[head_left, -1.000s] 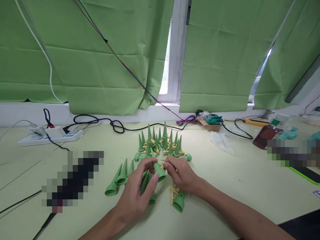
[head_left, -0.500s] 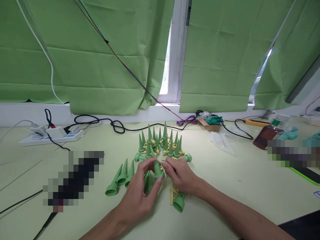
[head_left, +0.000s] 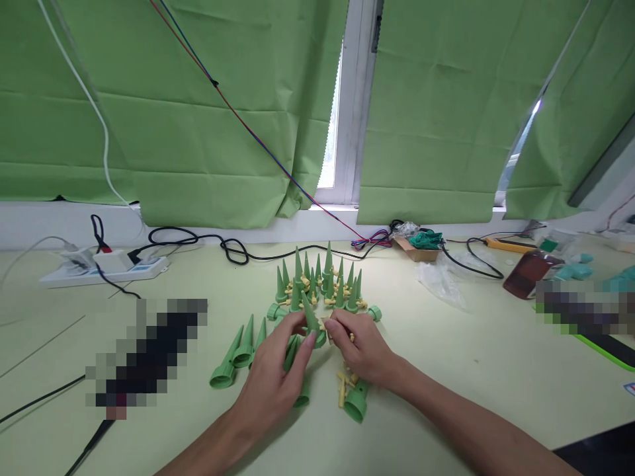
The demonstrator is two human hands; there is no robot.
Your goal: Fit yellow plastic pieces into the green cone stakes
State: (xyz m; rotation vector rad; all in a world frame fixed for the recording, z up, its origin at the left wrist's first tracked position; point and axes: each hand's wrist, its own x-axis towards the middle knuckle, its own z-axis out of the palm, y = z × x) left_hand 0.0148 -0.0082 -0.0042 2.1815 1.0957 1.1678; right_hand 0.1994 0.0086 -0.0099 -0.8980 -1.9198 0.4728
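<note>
In the head view, a green spike [head_left: 311, 320] is held tip-up and slightly tilted above the tabletop [head_left: 436, 344], the left hand's [head_left: 275, 363] grip clamped on it between fingers and thumb. A small yellow piece [head_left: 325, 322] is pinched in the right hand's [head_left: 364, 344] grip beside the spike; whether they touch cannot be told. Upright green cones [head_left: 328, 271] are clustered beyond.

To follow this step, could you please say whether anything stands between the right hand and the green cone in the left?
Only a small yellow part shows between right hand and green cone; nothing else visible.
</note>
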